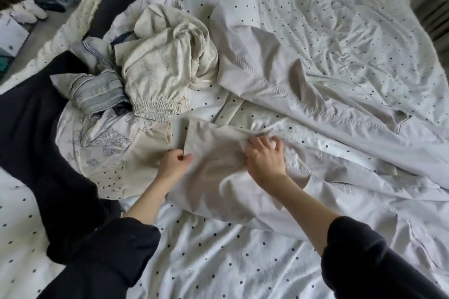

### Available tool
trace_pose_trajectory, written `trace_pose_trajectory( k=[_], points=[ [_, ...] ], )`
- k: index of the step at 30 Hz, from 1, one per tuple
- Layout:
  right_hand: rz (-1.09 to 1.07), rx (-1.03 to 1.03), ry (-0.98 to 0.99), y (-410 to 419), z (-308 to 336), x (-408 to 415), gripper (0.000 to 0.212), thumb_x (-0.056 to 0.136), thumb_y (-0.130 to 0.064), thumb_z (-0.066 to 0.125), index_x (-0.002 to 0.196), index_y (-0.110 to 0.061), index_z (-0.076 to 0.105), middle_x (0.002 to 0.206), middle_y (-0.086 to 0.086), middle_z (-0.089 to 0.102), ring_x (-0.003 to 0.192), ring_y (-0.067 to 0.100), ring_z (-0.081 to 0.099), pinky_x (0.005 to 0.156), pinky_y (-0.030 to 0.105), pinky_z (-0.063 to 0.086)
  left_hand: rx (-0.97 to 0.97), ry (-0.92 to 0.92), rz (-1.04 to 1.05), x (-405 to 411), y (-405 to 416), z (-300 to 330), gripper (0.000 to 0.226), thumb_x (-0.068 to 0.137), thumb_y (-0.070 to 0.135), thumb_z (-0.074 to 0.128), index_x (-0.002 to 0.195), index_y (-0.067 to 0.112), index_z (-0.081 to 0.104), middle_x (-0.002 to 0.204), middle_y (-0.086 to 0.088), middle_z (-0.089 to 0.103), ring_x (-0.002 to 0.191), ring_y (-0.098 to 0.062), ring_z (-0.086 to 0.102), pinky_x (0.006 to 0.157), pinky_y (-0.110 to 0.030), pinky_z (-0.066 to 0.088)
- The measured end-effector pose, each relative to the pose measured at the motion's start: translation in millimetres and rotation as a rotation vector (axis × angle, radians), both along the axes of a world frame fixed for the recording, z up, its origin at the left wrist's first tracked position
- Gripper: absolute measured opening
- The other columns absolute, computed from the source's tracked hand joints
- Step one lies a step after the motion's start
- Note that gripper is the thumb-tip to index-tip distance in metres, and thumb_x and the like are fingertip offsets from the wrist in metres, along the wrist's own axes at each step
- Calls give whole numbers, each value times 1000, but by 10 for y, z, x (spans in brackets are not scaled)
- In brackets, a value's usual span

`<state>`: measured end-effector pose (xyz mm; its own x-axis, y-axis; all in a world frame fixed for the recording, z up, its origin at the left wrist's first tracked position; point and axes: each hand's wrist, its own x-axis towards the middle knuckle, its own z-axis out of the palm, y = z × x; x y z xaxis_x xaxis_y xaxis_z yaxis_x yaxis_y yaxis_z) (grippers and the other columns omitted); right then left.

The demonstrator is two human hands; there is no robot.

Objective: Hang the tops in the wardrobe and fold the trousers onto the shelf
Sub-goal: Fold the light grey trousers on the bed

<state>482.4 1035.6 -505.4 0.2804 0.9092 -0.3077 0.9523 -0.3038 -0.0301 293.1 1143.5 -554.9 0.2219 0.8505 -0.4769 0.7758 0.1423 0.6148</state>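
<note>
**Beige cloth under both hands on the dotted bed**

Pale beige trousers (pixel 218 172) lie spread on the polka-dot sheet (pixel 218 250), nearest the person. Her left hand (pixel 173 161) pinches the cloth's left edge between thumb and curled fingers. Her right hand (pixel 264 155) presses on the fabric, fingers spread apart. Just beyond, a crumpled cream top (pixel 165 65) sits heaped against folded denim (pixel 97 94). Farther left, a dark garment (pixel 36 128) trails across the bed.

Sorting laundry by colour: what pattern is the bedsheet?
White with small dark dots: the bedsheet, seen clearly in the head view.
</note>
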Motion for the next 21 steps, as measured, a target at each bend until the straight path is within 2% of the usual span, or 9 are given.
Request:
trace_pose_trajectory(
  k=[2, 4, 6, 10, 13, 15, 18, 21],
  points=[
    [-29, 36, 44, -6, 15, 30, 34, 96, -19, 35, 124, -19, 54, 142, 2, 40, 133, 20, 30, 110, 42, 13, 13, -62, 7, -48, 17, 59, 43, 89, 15, 59, 58, 17, 29, 54, 1, 26, 57, -18, 28, 47, -26, 18],
    [-68, 87, 109, -9, 50, 58, 36, 98, -27, 36, 132, -20, 46, 148, 1, 34, 136, 18, 27, 113, 38, 13, 88, -113, 25, -126, 88, 163, 33, 92, 14, 56, 65, 11, 37, 59, -2, 31, 63, -18, 33, 56, -33, 22],
    [-68, 123, 175, -23, 93, 49, 45, 98, -37, 39, 140, -20, 38, 154, 0, 24, 142, 16, 20, 116, 38, 9, 245, -102, 31, -220, 183, 280, 21, 93, 13, 54, 76, 4, 48, 68, -8, 41, 69, -20, 39, 62, -33, 27],
    [-54, 230, 264, -164, 175, -97, 58, 97, -48, 38, 149, -26, 24, 159, 2, 10, 147, 20, 4, 117, 47, -6, 446, -46, 29, -306, 182, 440, 17, 96, 16, 50, 85, 4, 51, 81, -18, 56, 77, -28, 51, 67, -38, 38],
    [-117, 306, 224, -442, 150, -236, 62, 93, -55, 32, 147, -25, 31, 157, 5, 17, 145, 25, 10, 115, 55, -1, 537, -21, 68, -324, 113, 434, 20, 96, 15, 49, 93, -4, 54, 90, -26, 61, 80, -36, 56, 69, -41, 39],
    [-137, 216, 179, -676, 37, -247, 68, 89, -62, 24, 148, -28, 24, 157, 4, 11, 145, 27, 6, 114, 58, -1, 604, -8, 27, -351, 84, 393, 18, 96, 15, 48, 95, -2, 54, 90, -24, 61, 79, -36, 57, 66, -40, 39],
    [-91, 11, 125, -882, -200, -194, 75, 85, -73, 15, 146, -38, -11, 154, -2, -23, 144, 24, -19, 111, 60, -12, 594, 178, -87, -458, 47, 271, 19, 96, 21, 49, 99, 3, 55, 86, -21, 64, 74, -35, 59, 60, -39, 41],
    [-59, -30, 105, -834, -342, -172, 82, 81, -79, 15, 142, -41, -25, 148, 0, -38, 138, 27, -32, 104, 63, -25, 392, 362, -96, -470, -35, 207, 28, 95, 30, 49, 109, 6, 48, 93, -21, 63, 76, -35, 60, 61, -44, 48]
  ],
)
